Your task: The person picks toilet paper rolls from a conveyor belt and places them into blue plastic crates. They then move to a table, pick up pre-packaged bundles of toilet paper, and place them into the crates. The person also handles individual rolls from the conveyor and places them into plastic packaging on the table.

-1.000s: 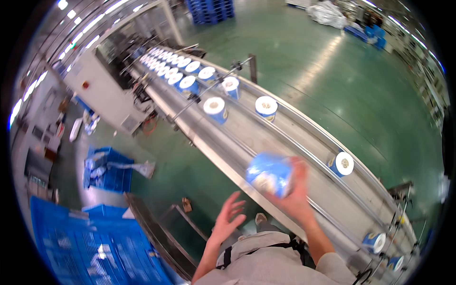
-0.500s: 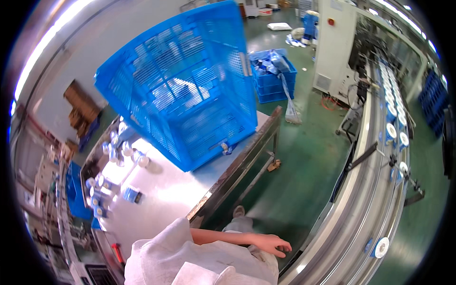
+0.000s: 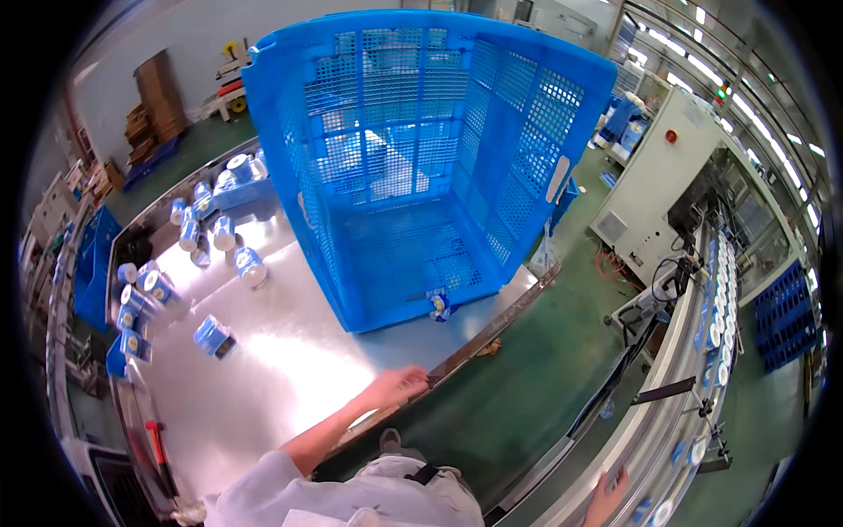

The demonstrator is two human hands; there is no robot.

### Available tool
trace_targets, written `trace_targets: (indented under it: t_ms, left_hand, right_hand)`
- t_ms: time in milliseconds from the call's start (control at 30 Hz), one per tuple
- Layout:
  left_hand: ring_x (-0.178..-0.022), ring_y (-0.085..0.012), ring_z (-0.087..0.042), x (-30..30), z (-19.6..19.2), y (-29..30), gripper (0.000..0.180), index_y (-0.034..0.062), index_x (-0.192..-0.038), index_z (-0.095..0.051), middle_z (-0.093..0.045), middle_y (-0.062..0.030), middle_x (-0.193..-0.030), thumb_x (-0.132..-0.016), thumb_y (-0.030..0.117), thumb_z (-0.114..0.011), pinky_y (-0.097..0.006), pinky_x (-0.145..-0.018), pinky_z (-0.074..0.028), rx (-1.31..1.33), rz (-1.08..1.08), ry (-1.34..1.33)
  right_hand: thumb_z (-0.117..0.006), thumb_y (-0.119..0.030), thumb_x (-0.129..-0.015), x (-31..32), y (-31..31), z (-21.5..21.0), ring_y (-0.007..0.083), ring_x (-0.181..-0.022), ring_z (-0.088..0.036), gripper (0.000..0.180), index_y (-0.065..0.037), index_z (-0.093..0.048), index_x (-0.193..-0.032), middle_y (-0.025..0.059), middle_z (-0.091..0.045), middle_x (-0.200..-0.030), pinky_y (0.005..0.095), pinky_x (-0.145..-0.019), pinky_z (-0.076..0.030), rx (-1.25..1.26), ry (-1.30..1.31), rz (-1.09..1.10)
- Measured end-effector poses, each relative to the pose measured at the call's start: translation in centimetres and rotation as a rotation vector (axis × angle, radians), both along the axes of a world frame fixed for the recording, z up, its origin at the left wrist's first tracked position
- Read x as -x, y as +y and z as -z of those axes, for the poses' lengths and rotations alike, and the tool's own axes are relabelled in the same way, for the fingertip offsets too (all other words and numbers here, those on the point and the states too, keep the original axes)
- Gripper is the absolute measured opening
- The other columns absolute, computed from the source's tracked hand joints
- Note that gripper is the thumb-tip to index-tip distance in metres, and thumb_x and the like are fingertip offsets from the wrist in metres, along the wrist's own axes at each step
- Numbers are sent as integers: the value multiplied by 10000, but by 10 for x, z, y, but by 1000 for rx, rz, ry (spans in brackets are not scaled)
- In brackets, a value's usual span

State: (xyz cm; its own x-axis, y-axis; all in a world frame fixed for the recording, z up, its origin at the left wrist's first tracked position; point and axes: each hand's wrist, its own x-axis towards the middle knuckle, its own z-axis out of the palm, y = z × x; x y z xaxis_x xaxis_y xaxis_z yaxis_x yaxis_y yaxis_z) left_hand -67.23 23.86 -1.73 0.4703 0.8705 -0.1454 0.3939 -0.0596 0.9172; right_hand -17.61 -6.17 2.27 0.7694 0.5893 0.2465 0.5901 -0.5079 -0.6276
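Resting on table edge, left hand; right hand partly cut off.

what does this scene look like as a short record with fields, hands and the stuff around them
setting: factory floor with a steel table and a conveyor
left hand: resting on the table's front edge, nothing held
right hand: at the conveyor rail, low right; whether it holds anything cannot be told
crate: big blue mesh crate tipped on its side on the table, open mouth toward the camera
rolls: blue-wrapped rolls scattered on the table left of the crate
small item: one small blue-and-white piece at the crate's mouth
conveyor load: a row of blue-wrapped rolls
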Motion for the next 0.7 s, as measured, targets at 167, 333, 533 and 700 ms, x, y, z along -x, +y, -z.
trace_targets:
  t_ms: [167, 333, 533, 700]
  left_hand:
    - [-850, -152, -673, 115, -8, 37, 234, 53, -1128, -655, -713, -71, -924, -936, 173, -714, -304, -759, -521, -147, -638, 3]
    - [-1293, -240, -491, 153, -28, 94, 668, 50, -1457, -409, -465, -118, -1462, -887, 101, -753, -358, -1025, -420, -646, -1055, -156]
    - [-1131, -207, -571, 139, -19, 167, 414, -65, -1282, -619, -647, -112, -1247, -959, 180, -701, -346, -1022, -426, -437, -1106, -308]
    - [-1127, -231, -590, 150, 4, 171, 470, -44, -1336, -606, -637, -122, -1314, -880, 38, -681, -369, -997, -451, -472, -1285, -433]
  right_hand:
    - [-720, -175, -901, 59, 115, -11, 332, -1171, -645, 541, -10, -538, -1382, 221, -655, -1271, 408, -1027, -472, 0, 149, -203]
    - [-734, -167, -890, 66, 212, -12, 327, -1140, -661, 532, -37, -544, -1370, 197, -683, -1221, 390, -981, -500, 68, 195, -309]
    - [-746, -179, -885, 40, 341, 2, 289, -1089, -681, 512, -47, -566, -1346, 159, -695, -1189, 382, -939, -527, -110, 232, -534]
    - [-735, -185, -895, -21, 451, -5, 266, -1087, -685, 497, -45, -572, -1343, 154, -700, -1186, 371, -959, -532, -203, 341, -683]
